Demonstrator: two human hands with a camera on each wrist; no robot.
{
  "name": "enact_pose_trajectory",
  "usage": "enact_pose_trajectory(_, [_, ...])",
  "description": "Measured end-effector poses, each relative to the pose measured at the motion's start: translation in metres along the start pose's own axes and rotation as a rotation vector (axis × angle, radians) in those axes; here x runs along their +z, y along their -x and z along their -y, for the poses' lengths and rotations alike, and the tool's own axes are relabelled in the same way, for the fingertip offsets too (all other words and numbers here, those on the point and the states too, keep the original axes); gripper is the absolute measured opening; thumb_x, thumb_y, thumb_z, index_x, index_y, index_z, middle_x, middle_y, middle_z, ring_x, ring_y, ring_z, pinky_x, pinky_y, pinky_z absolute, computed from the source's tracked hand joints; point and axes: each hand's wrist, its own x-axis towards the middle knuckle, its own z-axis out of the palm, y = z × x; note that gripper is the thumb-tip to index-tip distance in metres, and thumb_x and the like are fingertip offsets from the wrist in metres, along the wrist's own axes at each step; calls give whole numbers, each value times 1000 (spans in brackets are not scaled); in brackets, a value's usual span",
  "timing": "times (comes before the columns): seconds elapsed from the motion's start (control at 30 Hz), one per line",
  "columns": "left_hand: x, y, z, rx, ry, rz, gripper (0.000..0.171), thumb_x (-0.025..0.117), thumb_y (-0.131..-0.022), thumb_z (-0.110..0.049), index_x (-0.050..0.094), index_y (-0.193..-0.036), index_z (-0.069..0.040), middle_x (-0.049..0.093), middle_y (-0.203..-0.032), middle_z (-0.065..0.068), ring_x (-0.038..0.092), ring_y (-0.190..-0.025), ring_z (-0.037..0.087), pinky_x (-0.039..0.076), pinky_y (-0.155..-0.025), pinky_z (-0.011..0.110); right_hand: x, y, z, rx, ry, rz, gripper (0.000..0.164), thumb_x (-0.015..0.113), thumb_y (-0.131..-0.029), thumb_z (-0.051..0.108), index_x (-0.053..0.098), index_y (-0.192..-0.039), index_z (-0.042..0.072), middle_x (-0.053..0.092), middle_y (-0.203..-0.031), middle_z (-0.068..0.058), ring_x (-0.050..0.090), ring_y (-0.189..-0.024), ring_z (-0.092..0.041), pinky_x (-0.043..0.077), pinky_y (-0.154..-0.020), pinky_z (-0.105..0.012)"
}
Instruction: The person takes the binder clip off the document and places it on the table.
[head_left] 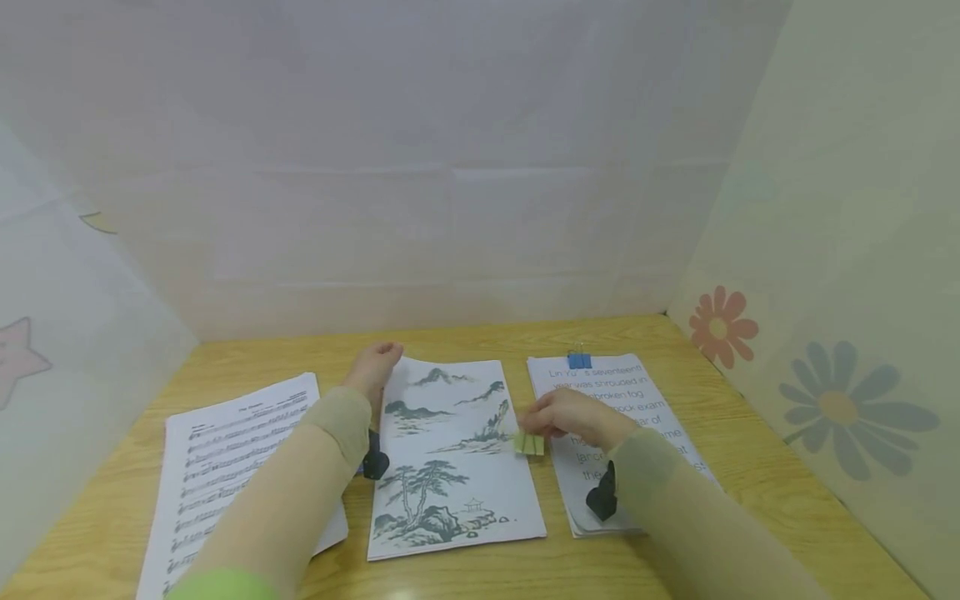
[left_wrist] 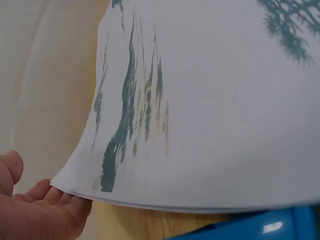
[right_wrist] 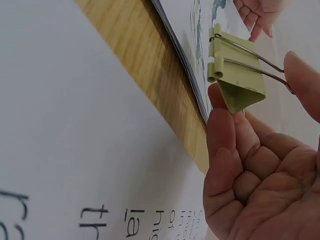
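A paper stack (head_left: 450, 417) has a landscape painting with pines and mountains on top. At its far left corner, my left hand (head_left: 372, 367) has its fingers beneath the raised corner. The left wrist view shows the thumb (left_wrist: 10, 170) apart from the paper. My right hand (head_left: 570, 415) pinches a yellow-green binder clip (right_wrist: 239, 75) by the stack's right edge. Its thumb rests at the wire handles, and the fingers lie against the clip's other side. Whether the clip touches the paper cannot be told.
Left lies a stack of sheet music (head_left: 225, 467). On the right, a text stack (head_left: 600, 500) carries a blue binder clip (head_left: 579, 361) on its far edge. A shiny blue object (left_wrist: 280, 225) shows under the painted stack's edge. Cloth walls surround the wooden table (head_left: 450, 579).
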Motion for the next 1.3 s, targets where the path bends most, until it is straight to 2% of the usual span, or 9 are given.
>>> enact_pose_trajectory(0.17, [-2, 9, -5, -28, -21, 45, 60, 38, -104, -40, 25, -151, -5, 22, -156, 18, 19, -142, 40, 22, -113, 53, -2, 0, -4, 10, 42, 35, 33, 76, -80, 29, 70, -103, 7, 67, -90, -4, 58, -85, -20, 46, -82, -36])
enact_pose_trajectory(0.3, [1, 17, -9, -45, -4, 33, 60, 36, -104, -39, 25, -151, -3, 21, -156, 20, 19, -141, 41, 22, -113, 53, -4, 2, -7, 27, 77, 41, 33, 77, -79, 30, 70, -102, 8, 67, -91, -3, 58, -87, -20, 45, -85, -39])
enact_pose_trajectory(0.43, [3, 26, -11, -62, 31, 13, 59, 37, -104, -41, 26, -151, -8, 22, -156, 17, 19, -142, 39, 22, -113, 52, -5, 4, -9, 42, 108, 43, 34, 77, -78, 31, 69, -101, 8, 66, -91, -4, 57, -87, -21, 44, -87, -41])
enact_pose_trajectory(0.63, [5, 42, -14, 12, -48, 13, 58, 40, -103, -43, 31, -149, -9, 29, -154, 15, 24, -140, 39, 25, -112, 54, -7, 6, -11, 56, 141, 49, 35, 78, -78, 33, 69, -102, 9, 66, -91, -3, 57, -88, -21, 43, -90, -44])
enact_pose_trajectory(0.83, [8, 53, -15, 70, -7, 34, 54, 42, -103, -38, 36, -146, -5, 29, -153, 17, 23, -141, 39, 22, -113, 54, -14, 11, -15, 52, 177, 52, 37, 77, -78, 34, 69, -104, 9, 67, -90, -2, 58, -89, -20, 41, -95, -49])
enact_pose_trajectory(0.97, [9, 55, -15, 79, 9, 38, 54, 42, -103, -38, 37, -145, -4, 30, -153, 17, 21, -141, 39, 21, -113, 54, -16, 14, -17, 46, 174, 53, 34, 78, -78, 33, 70, -101, 9, 66, -89, -3, 57, -87, -20, 42, -91, -45])
enact_pose_trajectory(1.17, [13, 58, -12, 68, -28, 23, 51, 48, -101, -38, 42, -142, -7, 37, -149, 15, 29, -138, 40, 25, -112, 55, -11, 14, -19, 23, 142, 44, 31, 78, -78, 29, 70, -100, 8, 68, -87, -3, 61, -80, -19, 47, -80, -36])
enact_pose_trajectory(1.3, [19, 62, -10, 67, -10, 34, 48, 48, -101, -34, 45, -140, -7, 37, -149, 15, 30, -137, 42, 25, -111, 56, -6, 15, -19, 15, 115, 53, 29, 78, -78, 26, 70, -98, 7, 68, -86, -4, 62, -79, -19, 49, -77, -33])
